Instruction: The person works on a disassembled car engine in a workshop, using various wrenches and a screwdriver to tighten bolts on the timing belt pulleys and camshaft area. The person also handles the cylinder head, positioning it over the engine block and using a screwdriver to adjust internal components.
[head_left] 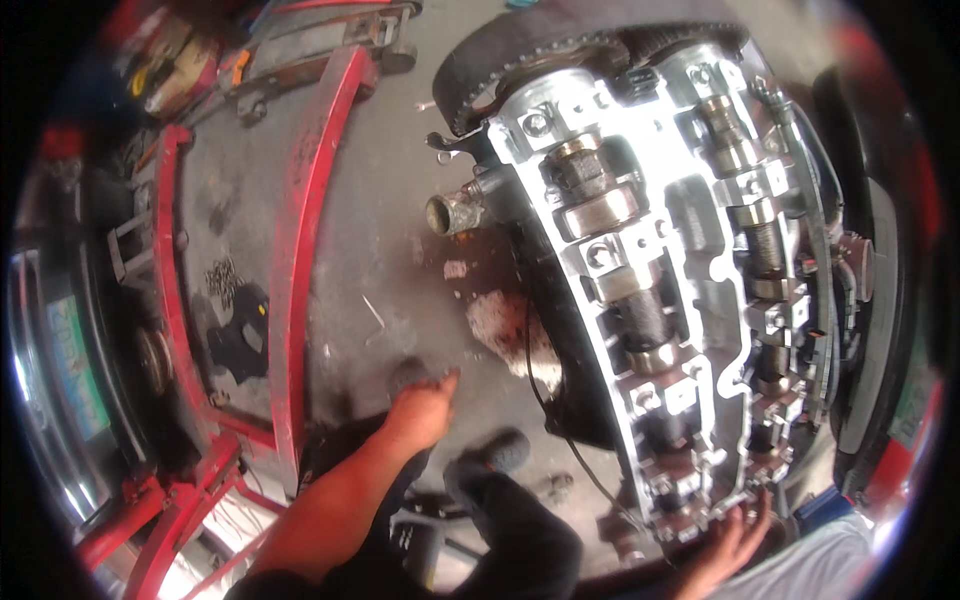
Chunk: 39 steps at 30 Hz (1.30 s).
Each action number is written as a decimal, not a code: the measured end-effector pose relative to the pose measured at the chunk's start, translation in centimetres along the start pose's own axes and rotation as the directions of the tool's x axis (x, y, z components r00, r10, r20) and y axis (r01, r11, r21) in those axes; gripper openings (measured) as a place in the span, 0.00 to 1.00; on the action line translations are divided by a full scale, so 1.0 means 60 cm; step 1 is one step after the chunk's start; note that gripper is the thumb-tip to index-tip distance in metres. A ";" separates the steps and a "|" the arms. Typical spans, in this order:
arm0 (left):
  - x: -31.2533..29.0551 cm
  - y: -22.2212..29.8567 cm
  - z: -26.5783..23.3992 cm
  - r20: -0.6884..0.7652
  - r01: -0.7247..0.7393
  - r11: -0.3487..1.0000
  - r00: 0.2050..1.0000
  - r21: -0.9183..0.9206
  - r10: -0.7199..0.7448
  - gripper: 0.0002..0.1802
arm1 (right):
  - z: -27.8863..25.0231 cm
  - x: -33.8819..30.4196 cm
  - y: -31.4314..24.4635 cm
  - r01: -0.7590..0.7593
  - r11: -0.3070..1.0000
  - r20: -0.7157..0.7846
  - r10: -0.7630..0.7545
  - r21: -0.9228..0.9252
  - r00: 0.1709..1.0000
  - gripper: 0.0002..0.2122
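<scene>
Reaching down with the left hand (425, 405) toward the concrete floor (400, 250), left of and below the cylinder head (650, 260). Curling the fingers beside a dark rounded shape (408, 372), perhaps a shoe toe. Not showing clearly, through the blur, whether anything is being gripped or the hand is merely closing.

Resting the right hand (735, 530) on the near end of the cylinder head, fingers spread flat, holding nothing.

Judging the reach best done this way:

- Keeping the right palm on the solid casting at the near end, well off the exposed camshafts (600, 200) running along the top of the head and off the timing chain (560, 50) at its far end.
- Leaning lightly rather than pushing, since the head is probably sitting raised and could rock.
- Watching the thin dark wire (560, 440) hanging off the left flank of the head, just right of the reaching arm, to avoid snagging it.
- Keeping clear of the red steel frame (300, 230) further left of the head, and of the stained patch (500, 320) on the floor close to its left side.
</scene>
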<state>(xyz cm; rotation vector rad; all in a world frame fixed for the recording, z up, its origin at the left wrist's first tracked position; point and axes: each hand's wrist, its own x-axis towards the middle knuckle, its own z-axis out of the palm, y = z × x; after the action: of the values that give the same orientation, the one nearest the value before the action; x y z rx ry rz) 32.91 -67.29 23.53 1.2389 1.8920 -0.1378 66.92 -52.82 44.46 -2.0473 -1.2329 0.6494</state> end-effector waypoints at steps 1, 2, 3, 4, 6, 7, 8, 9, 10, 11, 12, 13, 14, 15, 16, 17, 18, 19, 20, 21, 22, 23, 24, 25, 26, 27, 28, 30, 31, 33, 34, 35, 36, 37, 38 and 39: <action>0.016 -0.024 0.001 0.141 0.004 0.999 0.990 0.052 -0.011 0.28 | 0.004 -0.005 -0.002 0.059 0.998 -0.021 -0.060 -0.024 0.998 0.21; 0.032 -0.043 -0.006 0.288 0.000 0.995 0.957 0.097 -0.028 0.27 | 0.002 -0.012 -0.008 0.116 0.991 -0.043 -0.119 -0.060 0.992 0.21; 0.049 -0.048 -0.017 0.422 -0.015 0.991 0.906 0.136 -0.044 0.26 | -0.002 -0.013 -0.012 0.178 0.979 -0.071 -0.185 -0.097 0.980 0.20; 0.062 -0.051 -0.026 0.361 0.023 0.987 0.929 0.158 -0.079 0.25 | 0.001 -0.012 -0.001 0.239 0.961 -0.098 -0.253 -0.137 0.963 0.20; 0.100 -0.045 -0.073 0.189 0.083 0.975 0.974 0.205 -0.122 0.23 | -0.014 0.005 0.045 0.615 0.706 -0.035 -0.666 -0.350 0.745 0.18; 0.115 -0.034 -0.088 0.126 0.075 0.974 0.987 0.215 -0.104 0.22 | -0.011 -0.003 0.038 0.561 0.798 -0.091 -0.590 -0.219 0.803 0.18; 0.124 -0.031 -0.086 0.083 0.053 0.978 0.994 0.203 -0.071 0.22 | -0.006 -0.014 0.033 0.522 0.845 -0.114 -0.533 -0.113 0.838 0.18; 0.134 -0.029 -0.083 0.041 0.030 0.981 0.998 0.193 -0.038 0.21 | -0.008 -0.021 0.031 0.515 0.856 -0.122 -0.516 -0.042 0.848 0.19; 0.142 -0.026 -0.082 0.000 0.004 0.982 1.000 0.187 -0.004 0.21 | -0.009 -0.029 0.035 0.507 0.862 -0.128 -0.502 0.013 0.856 0.19; 0.149 -0.017 -0.087 -0.006 -0.001 0.980 1.000 0.197 0.002 0.21 | -0.011 -0.036 0.037 0.499 0.865 -0.126 -0.490 0.054 0.862 0.19; 0.157 -0.007 -0.099 -0.011 -0.004 0.978 1.000 0.208 0.006 0.21 | -0.016 -0.043 0.041 0.498 0.863 -0.125 -0.486 0.092 0.865 0.19; 0.162 0.005 -0.104 -0.012 -0.011 0.976 1.000 0.215 0.014 0.21 | -0.020 -0.051 0.044 0.496 0.859 -0.127 -0.483 0.122 0.867 0.19; 0.164 0.014 -0.102 -0.030 -0.013 0.977 0.999 0.211 0.020 0.21 | -0.020 -0.057 0.050 0.488 0.857 -0.121 -0.473 0.165 0.872 0.19; 0.165 0.023 -0.103 -0.049 -0.016 0.978 0.998 0.208 0.026 0.21 | -0.021 -0.061 0.049 0.526 0.843 -0.114 -0.515 0.111 0.850 0.20; 0.167 0.029 -0.105 -0.068 -0.018 0.979 0.997 0.205 0.032 0.21 | -0.013 -0.064 0.045 0.557 0.827 -0.129 -0.546 0.075 0.828 0.20; 0.164 0.032 -0.105 -0.090 -0.020 0.980 0.995 0.200 0.039 0.21 | -0.008 -0.067 0.033 0.585 0.811 -0.137 -0.576 0.033 0.806 0.20; 0.163 0.034 -0.101 -0.112 -0.024 0.981 0.993 0.195 0.047 0.21 | -0.008 -0.071 0.027 0.610 0.793 -0.145 -0.604 -0.009 0.784 0.20; 0.164 0.034 -0.098 -0.134 -0.029 0.981 0.989 0.191 0.055 0.20 | -0.014 -0.072 0.032 0.568 0.818 -0.070 -0.564 0.089 0.823 0.19; 0.164 0.033 -0.096 -0.155 -0.022 0.983 0.987 0.184 0.051 0.20 | -0.025 -0.076 0.032 0.519 0.836 0.010 -0.529 0.180 0.848 0.17; 0.169 0.030 -0.092 -0.171 -0.013 0.984 0.984 0.179 0.044 0.19 | -0.031 -0.078 0.032 0.473 0.871 0.021 -0.479 0.130 0.877 0.17; 0.175 0.028 -0.094 -0.188 -0.005 0.985 0.981 0.175 0.038 0.19 | -0.035 -0.079 0.029 0.424 0.902 0.028 -0.427 0.080 0.904 0.17; 0.178 0.024 -0.097 -0.148 0.008 0.982 0.989 0.189 0.020 0.19 | -0.037 -0.080 0.018 0.375 0.918 0.094 -0.388 0.131 0.917 0.18; 0.182 0.022 -0.102 -0.109 0.021 0.979 0.994 0.203 0.002 0.18 | -0.039 -0.079 0.020 0.363 0.920 0.097 -0.379 0.147 0.920 0.18; 0.186 0.019 -0.109 -0.069 0.032 0.975 0.997 0.218 -0.017 0.18 | -0.039 -0.075 0.028 0.352 0.922 0.101 -0.370 0.162 0.924 0.18; 0.195 0.019 -0.113 -0.046 0.048 0.978 0.998 0.204 -0.039 0.18 | -0.038 -0.072 0.035 0.343 0.923 0.100 -0.363 0.172 0.927 0.19; 0.204 0.019 -0.120 -0.023 0.064 0.980 0.998 0.191 -0.060 0.18 | -0.037 -0.071 0.035 0.347 0.920 0.088 -0.367 0.182 0.926 0.19; 0.213 0.018 -0.127 0.000 0.080 0.981 0.997 0.178 -0.082 0.17 | -0.037 -0.071 0.035 0.319 0.925 0.071 -0.339 0.204 0.938 0.19; 0.228 0.000 -0.129 -0.168 0.081 0.992 0.984 0.099 -0.064 0.18 | -0.037 -0.070 0.039 0.252 0.935 0.049 -0.272 0.249 0.961 0.19; 0.236 -0.013 -0.133 -0.252 0.077 0.995 0.966 0.060 -0.060 0.19 | -0.035 -0.071 0.038 0.256 0.927 0.031 -0.274 0.273 0.961 0.19; 0.257 -0.050 -0.136 -0.618 -0.076 0.905 0.754 -0.418 -0.223 0.19 | -0.029 -0.070 0.041 0.248 0.914 0.011 -0.266 0.322 0.964 0.19; 0.273 -0.094 -0.147 -0.735 -0.217 0.828 0.608 -0.518 -0.301 0.18 | -0.026 -0.070 0.043 0.261 0.918 0.013 -0.277 0.299 0.961 0.18; 0.247 -0.061 -0.177 -0.773 -0.274 0.782 0.514 -0.560 -0.372 0.17 | -0.027 -0.066 0.045 0.289 0.925 -0.018 -0.293 0.249 0.956 0.18; 0.243 -0.073 -0.200 -0.859 -0.457 0.737 0.379 -0.497 -0.344 0.17 | -0.025 -0.066 0.043 0.310 0.925 -0.026 -0.312 0.218 0.950 0.18; 0.215 -0.051 -0.238 -0.916 -0.604 0.689 0.293 -0.400 -0.275 0.17 | -0.018 -0.067 0.039 0.354 0.909 -0.054 -0.351 0.219 0.935 0.17; 0.181 -0.017 -0.277 -0.962 -0.663 0.699 0.212 -0.270 -0.170 0.17 | -0.018 -0.066 0.040 0.350 0.910 -0.061 -0.345 0.223 0.937 0.17; 0.152 0.015 -0.315 -0.990 -0.706 0.695 0.125 -0.138 -0.069 0.18 | -0.021 -0.063 0.044 0.345 0.911 -0.063 -0.340 0.227 0.938 0.17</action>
<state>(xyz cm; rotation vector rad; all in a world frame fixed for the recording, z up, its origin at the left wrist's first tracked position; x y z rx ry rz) 21.17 -50.96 29.46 1.3145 2.1498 1.9132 67.64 -57.49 43.64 -1.5889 -1.3886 0.5713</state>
